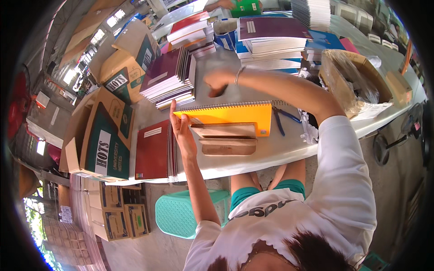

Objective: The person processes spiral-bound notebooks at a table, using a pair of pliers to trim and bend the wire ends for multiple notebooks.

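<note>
A cluttered workroom surrounds a long pale worktop (280, 151), which curves away to left and right. At its left side stand a near carton (97, 135) and a far carton (120, 74), both green and brown; at the right sits an open box (382, 86) with clear plastic inside. A turquoise stool (185, 212) stands on the floor at the near side. Between the cartons and the open box are a purple notebook stack (165, 77), a taller far stack (271, 28) and, nearer, red notebooks (153, 149).

The yellow notebook (226, 116) lies at the near middle, its spiral toward the far side, with a grooved wooden block (228, 147) at its near edge. It is probably light and bendable, with a slick cover; the long coil looks stiffer but could be dented, so the cover's side edges seem the safer hold.

The hands are apart: the left hand (181, 131) is at the notebook's left edge, thumb over the cover, its grip unclear; the right hand (218, 83) is blurred beyond the spiral, curled, contents unreadable. Smallest, blue-handled pliers (280, 124) lie just right of the notebook.
</note>
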